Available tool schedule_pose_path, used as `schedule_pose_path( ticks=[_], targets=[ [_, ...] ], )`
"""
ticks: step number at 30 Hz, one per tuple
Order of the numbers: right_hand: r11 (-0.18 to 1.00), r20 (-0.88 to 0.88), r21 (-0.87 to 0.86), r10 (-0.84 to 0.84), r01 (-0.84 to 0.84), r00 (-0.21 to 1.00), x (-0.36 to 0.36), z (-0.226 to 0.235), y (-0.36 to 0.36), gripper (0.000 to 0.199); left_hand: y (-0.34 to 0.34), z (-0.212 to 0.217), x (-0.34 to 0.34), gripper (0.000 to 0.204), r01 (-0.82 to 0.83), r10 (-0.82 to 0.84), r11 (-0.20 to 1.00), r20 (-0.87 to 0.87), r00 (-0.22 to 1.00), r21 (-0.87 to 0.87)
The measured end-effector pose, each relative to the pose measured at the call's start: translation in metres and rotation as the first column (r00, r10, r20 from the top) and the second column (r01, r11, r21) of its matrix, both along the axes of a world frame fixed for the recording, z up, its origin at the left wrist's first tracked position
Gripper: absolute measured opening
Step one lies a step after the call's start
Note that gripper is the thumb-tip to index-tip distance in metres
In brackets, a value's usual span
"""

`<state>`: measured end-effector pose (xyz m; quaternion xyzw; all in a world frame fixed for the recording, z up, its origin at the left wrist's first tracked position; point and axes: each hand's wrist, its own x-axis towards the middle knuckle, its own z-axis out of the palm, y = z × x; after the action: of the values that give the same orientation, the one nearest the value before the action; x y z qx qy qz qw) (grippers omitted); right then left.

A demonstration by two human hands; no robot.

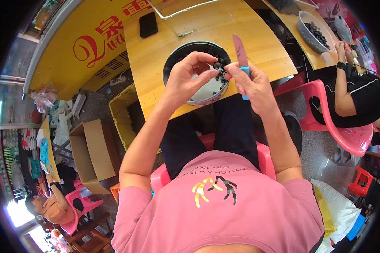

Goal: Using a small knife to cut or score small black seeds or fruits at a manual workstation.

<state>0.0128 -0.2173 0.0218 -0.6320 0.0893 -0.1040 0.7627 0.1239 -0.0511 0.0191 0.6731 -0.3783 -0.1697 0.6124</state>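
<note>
A round, dark-rimmed metal basin (212,99) sits near the table's front edge, with small dark round pieces lying in it. Over the basin, my left hand (189,78) pinches one small dark round piece (216,65) between thumb and fingertips. My right hand (254,85) is wrapped around the blue handle of a knife (240,51), its blade pointing up and away from me. The right fingertips come close to the left ones above the basin; whether they also touch the pieces there is unclear.
The wooden table (261,42) carries a black phone (148,25) at its far left. At right, a person in black (359,101) sits on a pink chair by a bowl (310,36) of dark pieces. A cardboard box (99,147) and yellow crate (120,111) stand at left.
</note>
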Motion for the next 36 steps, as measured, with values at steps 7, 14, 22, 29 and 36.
schedule_pose_path(
  ticks=[7, 14, 22, 29, 36],
  targets=[
    [0.952, 0.067, 0.262, 0.144, -0.156, 0.987, 0.015, 0.014, 0.037, 0.021, 0.022, -0.001, -0.022, 0.028, -0.079, 0.099, 0.912, 0.030, 0.995, -0.403],
    [0.979, 0.082, 0.168, 0.104, -0.116, 0.991, 0.018, 0.019, 0.051, 0.018, 0.029, -0.003, -0.041, 0.025, -0.247, 0.205, 0.867, -0.142, 0.968, -0.433],
    [0.985, 0.092, 0.131, 0.104, -0.115, 0.990, 0.019, 0.026, 0.057, 0.015, 0.035, -0.003, -0.042, 0.020, -0.309, 0.205, 0.854, -0.275, 0.939, -0.418],
    [0.977, 0.048, 0.177, 0.112, -0.119, 0.993, 0.023, 0.022, 0.057, 0.017, 0.037, -0.006, -0.042, 0.020, -0.327, 0.198, 0.853, -0.328, 0.924, -0.406],
    [0.991, 0.071, 0.051, 0.124, -0.127, 0.990, 0.022, 0.024, 0.059, 0.020, 0.040, -0.008, -0.042, 0.020, -0.329, 0.140, 0.833, -0.406, 0.903, -0.445]
  ],
)
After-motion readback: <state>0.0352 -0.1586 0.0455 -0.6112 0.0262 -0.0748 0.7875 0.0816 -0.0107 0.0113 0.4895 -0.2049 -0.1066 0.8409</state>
